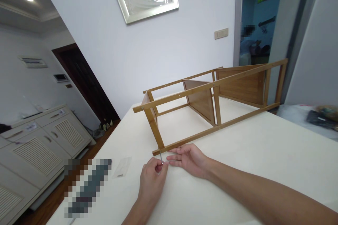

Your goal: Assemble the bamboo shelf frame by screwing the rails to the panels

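Observation:
A brown wooden shelf frame [202, 132] lies on its side on the white table, with several panels set between its rails. My left hand [153, 175] is closed in a pinch on a thin metal hex key [161, 157]. The key's upper end meets the near corner of the lowest rail, at the frame's left end. Just right of the key, my right hand [190, 160] is open, palm turned up and fingers stretched toward the key and the rail. Its upper fingertips lie by the rail's underside; whether they touch it I cannot tell.
Left of my hands, a small clear plastic bag [123, 167] with a screw [120, 175] lies on the white table [237, 168]. A blurred-out dark object [89, 188] lies near the table's left edge. A wall stands behind the frame. Another person [246, 47] is in the far doorway.

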`<state>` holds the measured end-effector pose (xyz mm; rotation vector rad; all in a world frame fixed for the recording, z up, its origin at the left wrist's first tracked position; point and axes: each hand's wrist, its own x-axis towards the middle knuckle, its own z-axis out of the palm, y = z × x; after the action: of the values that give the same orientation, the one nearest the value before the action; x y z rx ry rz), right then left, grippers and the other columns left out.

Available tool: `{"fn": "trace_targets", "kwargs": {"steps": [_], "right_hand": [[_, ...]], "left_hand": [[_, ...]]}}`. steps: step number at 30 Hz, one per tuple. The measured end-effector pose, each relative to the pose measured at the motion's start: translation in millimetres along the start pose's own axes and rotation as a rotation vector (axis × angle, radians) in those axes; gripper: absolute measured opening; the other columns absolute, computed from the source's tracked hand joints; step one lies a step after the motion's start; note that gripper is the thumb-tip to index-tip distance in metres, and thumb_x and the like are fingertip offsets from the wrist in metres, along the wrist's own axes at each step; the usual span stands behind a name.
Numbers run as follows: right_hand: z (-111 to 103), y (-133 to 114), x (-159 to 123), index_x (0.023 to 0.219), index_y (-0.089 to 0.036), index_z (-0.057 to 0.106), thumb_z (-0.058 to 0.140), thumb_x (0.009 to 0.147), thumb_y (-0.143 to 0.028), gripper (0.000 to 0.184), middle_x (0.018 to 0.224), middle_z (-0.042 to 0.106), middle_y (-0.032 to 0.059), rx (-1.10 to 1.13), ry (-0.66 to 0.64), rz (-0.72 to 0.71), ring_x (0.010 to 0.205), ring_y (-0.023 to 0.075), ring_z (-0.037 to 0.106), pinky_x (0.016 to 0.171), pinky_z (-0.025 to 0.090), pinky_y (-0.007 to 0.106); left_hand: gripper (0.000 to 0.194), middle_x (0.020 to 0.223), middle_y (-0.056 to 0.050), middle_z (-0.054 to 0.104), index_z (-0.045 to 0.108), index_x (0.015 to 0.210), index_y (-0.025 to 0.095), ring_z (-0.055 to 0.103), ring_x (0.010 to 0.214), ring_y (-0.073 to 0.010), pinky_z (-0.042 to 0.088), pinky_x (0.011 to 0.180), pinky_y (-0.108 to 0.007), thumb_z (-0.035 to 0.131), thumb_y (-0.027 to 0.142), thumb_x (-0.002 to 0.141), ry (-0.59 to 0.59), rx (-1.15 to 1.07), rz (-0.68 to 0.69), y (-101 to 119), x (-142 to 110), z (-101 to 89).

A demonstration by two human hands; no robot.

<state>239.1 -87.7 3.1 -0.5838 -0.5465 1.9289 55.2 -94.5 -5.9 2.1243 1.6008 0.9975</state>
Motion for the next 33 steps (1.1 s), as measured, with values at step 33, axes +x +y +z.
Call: {"fn": "trace_targets", "kwargs": {"steps": [33], "right_hand": [[0.2, -0.7, -0.3, 0.074, -0.009, 0.068, 0.058, 0.062, -0.011, 0.016, 0.084, 0.072, 0.0124, -0.027, 0.030, 0.040, 0.086, 0.0210, 0.069, 0.093, 0.047, 0.035]], "left_hand": [[0.017, 0.081, -0.001, 0.064, 0.060, 0.097, 0.022, 0.060, 0.075, -0.0192, 0.045, 0.070, -0.032, 0.053, 0.034, 0.086, -0.060, -0.059, 0.073, -5.9, -2.9, -1.1]]}}
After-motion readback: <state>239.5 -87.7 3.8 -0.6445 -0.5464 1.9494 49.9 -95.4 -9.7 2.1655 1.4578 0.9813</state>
